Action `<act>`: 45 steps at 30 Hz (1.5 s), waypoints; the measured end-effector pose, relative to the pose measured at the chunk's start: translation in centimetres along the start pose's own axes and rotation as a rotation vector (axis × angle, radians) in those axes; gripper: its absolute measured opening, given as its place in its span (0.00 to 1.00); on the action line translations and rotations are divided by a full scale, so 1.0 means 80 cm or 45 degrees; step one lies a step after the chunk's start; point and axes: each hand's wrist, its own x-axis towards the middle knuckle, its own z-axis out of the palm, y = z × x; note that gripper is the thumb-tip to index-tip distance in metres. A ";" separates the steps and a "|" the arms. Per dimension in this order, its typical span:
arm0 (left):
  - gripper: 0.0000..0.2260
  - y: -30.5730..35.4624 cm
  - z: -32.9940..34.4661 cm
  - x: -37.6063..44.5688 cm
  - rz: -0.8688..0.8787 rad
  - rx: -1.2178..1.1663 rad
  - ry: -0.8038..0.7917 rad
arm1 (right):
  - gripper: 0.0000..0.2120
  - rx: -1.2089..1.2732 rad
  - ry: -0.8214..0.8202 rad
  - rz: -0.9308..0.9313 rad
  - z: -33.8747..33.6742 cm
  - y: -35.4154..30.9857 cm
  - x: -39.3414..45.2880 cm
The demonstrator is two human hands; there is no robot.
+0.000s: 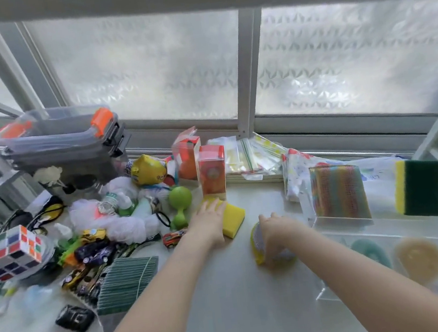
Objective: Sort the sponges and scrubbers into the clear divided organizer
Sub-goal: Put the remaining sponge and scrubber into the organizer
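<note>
Head view: the left hand [210, 217] lies flat, fingers spread, on a yellow sponge [230, 217] on the bench [230, 303], just left of the clear divided organizer [387, 227]. The right hand [276, 232] is curled around a yellow-edged mesh scrubber [259, 247] at the organizer's left edge. Inside the organizer stand a rainbow scrubber [338, 192] and a green-and-yellow sponge [421, 188]; nearer compartments hold a teal scrubber [368, 250] and a tan sponge [419, 256].

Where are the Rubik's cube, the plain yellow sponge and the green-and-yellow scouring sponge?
Rubik's cube [10, 253], head view, centre of its upper face.
Yellow sponge [233, 217], head view, bare top right of the hand.
Green-and-yellow sponge [421, 188], head view, green pad.
</note>
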 end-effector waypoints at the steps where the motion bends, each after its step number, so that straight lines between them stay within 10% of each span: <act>1: 0.40 0.001 0.001 0.007 0.032 0.010 -0.006 | 0.42 0.008 -0.003 0.009 0.002 0.000 0.002; 11: 0.29 0.010 -0.017 0.012 -0.003 -0.052 0.314 | 0.38 0.371 0.312 -0.198 -0.008 -0.010 -0.050; 21: 0.38 0.115 -0.149 -0.058 0.095 -0.923 0.956 | 0.33 1.243 0.886 -0.233 -0.080 0.123 -0.172; 26: 0.34 0.259 -0.163 -0.060 0.268 -1.215 0.808 | 0.11 1.667 0.980 0.128 -0.023 0.272 -0.211; 32: 0.25 0.382 -0.130 -0.035 0.402 -1.340 0.664 | 0.20 1.630 1.023 0.522 0.072 0.371 -0.223; 45: 0.21 0.436 -0.071 0.030 0.483 -1.019 0.564 | 0.19 1.300 1.129 0.362 0.150 0.361 -0.174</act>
